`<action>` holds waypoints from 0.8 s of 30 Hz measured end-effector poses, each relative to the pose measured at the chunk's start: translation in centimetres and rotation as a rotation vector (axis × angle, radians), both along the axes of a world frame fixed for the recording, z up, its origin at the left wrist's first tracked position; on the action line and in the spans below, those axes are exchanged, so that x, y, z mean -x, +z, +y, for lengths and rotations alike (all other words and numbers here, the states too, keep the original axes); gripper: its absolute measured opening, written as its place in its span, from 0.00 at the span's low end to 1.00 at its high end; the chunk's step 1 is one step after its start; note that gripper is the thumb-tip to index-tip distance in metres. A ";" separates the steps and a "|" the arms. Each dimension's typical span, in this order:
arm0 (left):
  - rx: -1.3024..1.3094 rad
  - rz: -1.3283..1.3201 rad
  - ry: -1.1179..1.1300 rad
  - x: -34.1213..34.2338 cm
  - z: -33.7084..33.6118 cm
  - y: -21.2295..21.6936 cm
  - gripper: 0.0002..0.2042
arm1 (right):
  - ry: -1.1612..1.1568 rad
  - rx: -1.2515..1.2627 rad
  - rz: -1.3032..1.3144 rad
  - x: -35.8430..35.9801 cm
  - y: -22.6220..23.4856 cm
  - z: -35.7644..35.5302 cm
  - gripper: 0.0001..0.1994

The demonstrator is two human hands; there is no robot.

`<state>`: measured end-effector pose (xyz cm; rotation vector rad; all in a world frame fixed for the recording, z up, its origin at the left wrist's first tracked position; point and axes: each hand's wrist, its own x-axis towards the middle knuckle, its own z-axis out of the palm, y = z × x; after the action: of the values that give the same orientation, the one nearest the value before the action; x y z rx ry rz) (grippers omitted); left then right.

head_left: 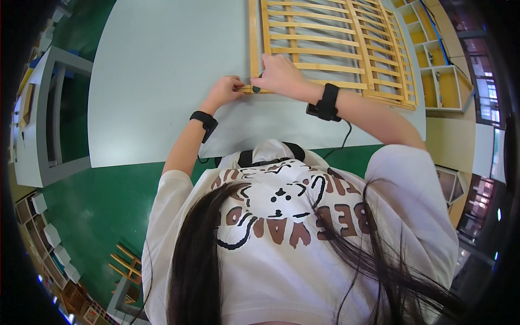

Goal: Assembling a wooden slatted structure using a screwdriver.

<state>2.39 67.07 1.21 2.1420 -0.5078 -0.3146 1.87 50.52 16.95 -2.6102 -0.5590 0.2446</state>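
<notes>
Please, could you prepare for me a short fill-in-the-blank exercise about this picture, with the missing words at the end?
1. The slatted frame lies on top of a pale ____.
2. The left hand and the right hand each have a black band around the ____.
3. Of these two hands, the one nearer to the frame's slats is the ____ one.
4. The colour of the floor is ____.

Missing words: table; wrist; right; green.

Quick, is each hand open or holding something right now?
Left hand: closed, pinching the wooden frame near its corner.
Right hand: closed, apparently holding a small dark object.
</notes>
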 end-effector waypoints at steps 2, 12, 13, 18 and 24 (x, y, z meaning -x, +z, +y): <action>-0.010 0.014 -0.016 0.0 0.0 -0.1 0.10 | -0.039 0.012 0.026 0.1 0.4 0.4 0.21; 0.044 -0.114 -0.052 -1.1 -0.2 -2.2 0.10 | -0.168 -0.009 -0.328 2.2 -3.2 2.2 0.13; 0.062 -0.057 -0.047 -0.9 -0.2 -1.4 0.09 | -0.124 0.001 -0.327 2.0 -3.6 1.8 0.11; 0.027 0.078 -0.034 -0.8 0.1 -0.5 0.08 | 0.005 -0.070 -0.320 1.5 -3.2 0.4 0.07; 0.013 0.058 -0.088 -0.8 0.1 -0.3 0.10 | 0.119 -0.095 -0.312 1.1 -3.0 -0.1 0.06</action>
<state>3.18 67.15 0.96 2.0955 -0.5700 -0.4196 0.81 50.45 13.95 -2.5399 -0.8123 -0.1532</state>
